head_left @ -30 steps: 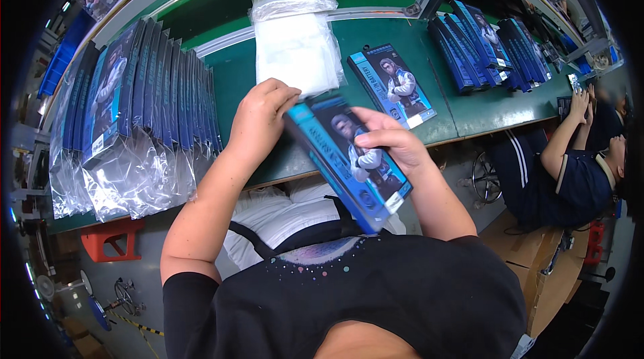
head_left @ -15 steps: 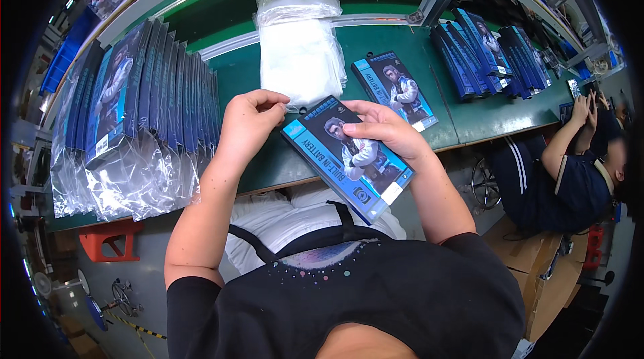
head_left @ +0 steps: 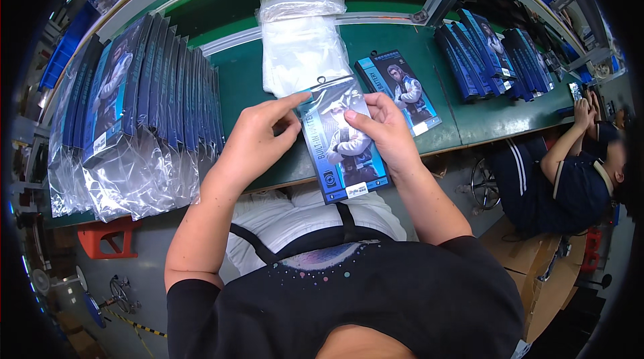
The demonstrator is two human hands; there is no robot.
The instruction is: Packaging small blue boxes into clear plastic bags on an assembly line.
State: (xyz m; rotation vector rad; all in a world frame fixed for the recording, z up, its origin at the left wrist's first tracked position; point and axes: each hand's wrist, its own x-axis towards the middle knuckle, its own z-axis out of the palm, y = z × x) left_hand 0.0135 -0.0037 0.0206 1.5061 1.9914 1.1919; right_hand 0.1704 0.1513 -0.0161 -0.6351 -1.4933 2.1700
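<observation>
You hold one blue picture box (head_left: 345, 148) over the table (head_left: 483, 114) edge — your left hand (head_left: 258, 141) and right hand (head_left: 379, 128) pinch its clear sleeve at the top. A long bagged row (head_left: 141, 104) stands left; one unbagged box (head_left: 399, 91) and one sleeve pile (head_left: 298, 47) wait.

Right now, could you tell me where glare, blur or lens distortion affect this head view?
Head view: glare whitens the clear sleeve over the blue box held between left hand and right hand; the green bench edge bows toward the rim; corners fall black; the bagged stack shows bright reflections.
</observation>
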